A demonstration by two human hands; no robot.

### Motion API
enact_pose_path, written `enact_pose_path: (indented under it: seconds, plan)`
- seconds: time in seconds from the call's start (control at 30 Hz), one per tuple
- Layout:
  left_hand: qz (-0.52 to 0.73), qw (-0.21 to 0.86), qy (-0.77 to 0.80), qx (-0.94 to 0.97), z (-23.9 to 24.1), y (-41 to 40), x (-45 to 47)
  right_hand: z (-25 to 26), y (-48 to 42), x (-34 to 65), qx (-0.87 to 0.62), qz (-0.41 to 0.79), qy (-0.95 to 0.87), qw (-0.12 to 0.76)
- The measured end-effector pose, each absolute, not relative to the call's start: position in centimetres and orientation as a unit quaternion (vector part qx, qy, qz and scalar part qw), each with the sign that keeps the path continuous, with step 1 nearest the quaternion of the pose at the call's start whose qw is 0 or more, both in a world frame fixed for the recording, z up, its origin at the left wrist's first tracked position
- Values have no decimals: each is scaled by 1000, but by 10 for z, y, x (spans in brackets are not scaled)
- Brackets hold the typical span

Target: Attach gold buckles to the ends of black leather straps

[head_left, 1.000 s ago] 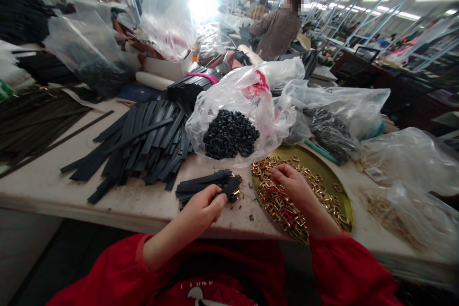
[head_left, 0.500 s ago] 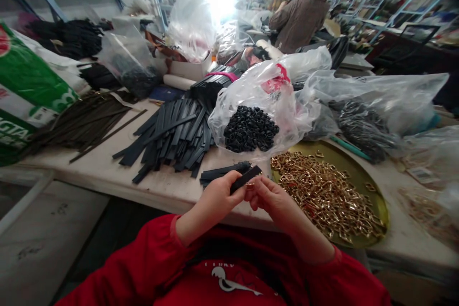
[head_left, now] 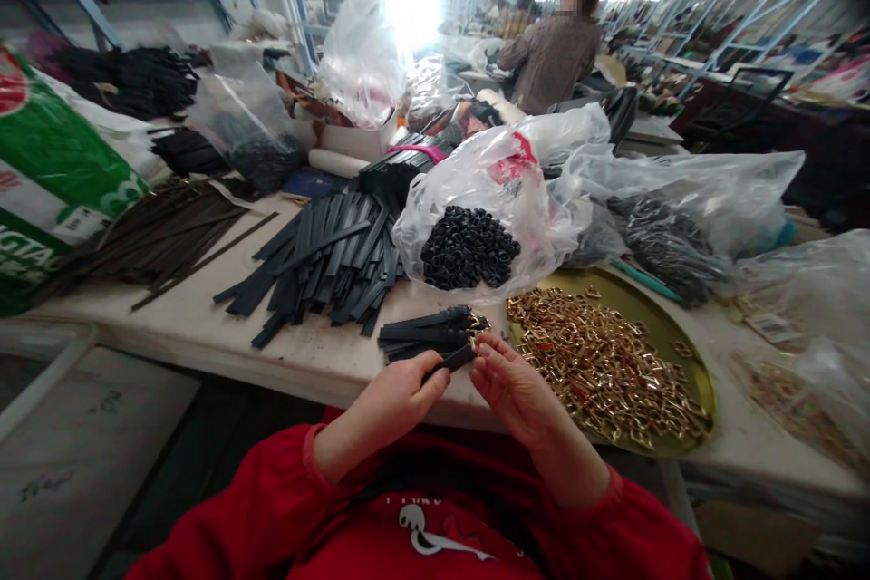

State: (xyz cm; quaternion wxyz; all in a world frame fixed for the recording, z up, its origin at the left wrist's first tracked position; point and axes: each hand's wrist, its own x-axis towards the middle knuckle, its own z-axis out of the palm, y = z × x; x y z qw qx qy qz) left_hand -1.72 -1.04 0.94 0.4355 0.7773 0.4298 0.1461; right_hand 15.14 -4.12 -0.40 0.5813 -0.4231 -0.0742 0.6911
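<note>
My left hand [head_left: 408, 385] is closed around a short black strap [head_left: 458, 357], which points toward my other hand. The fingers of my right hand [head_left: 509, 385] pinch at the strap's far end, where a small gold buckle [head_left: 474, 341] shows in part; whether it is threaded on the strap is too small to tell. Just beyond my hands lies a small stack of black straps with gold buckles [head_left: 425, 326]. To the right, a round gold-coloured tray [head_left: 703, 390] holds a heap of loose gold buckles [head_left: 604, 372].
Behind the stack, a clear plastic bag [head_left: 536, 227] holds small black loops [head_left: 468, 246]. Many loose black straps [head_left: 326, 254] spread left of it, with brown strips [head_left: 163, 227] farther left. A teal-handled tool [head_left: 645, 277] lies behind the tray. A person [head_left: 561, 54] stands in the background.
The strap has tilted down, its end now at the buckle in my right fingers. My left hand has moved slightly left and lower, uncovering more of the strap stack. The view has shifted slightly.
</note>
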Motion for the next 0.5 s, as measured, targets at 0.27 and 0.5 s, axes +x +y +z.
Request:
enact_pose_path:
  seconds: [0.27,0.5]
  plan:
    - [138,428,423,787,10,-10,-17,-8,-46,145,-419,696,-57,580]
    - [140,450,405,784,8,-12,-8,-19,-55,128,-472,617,-208,595]
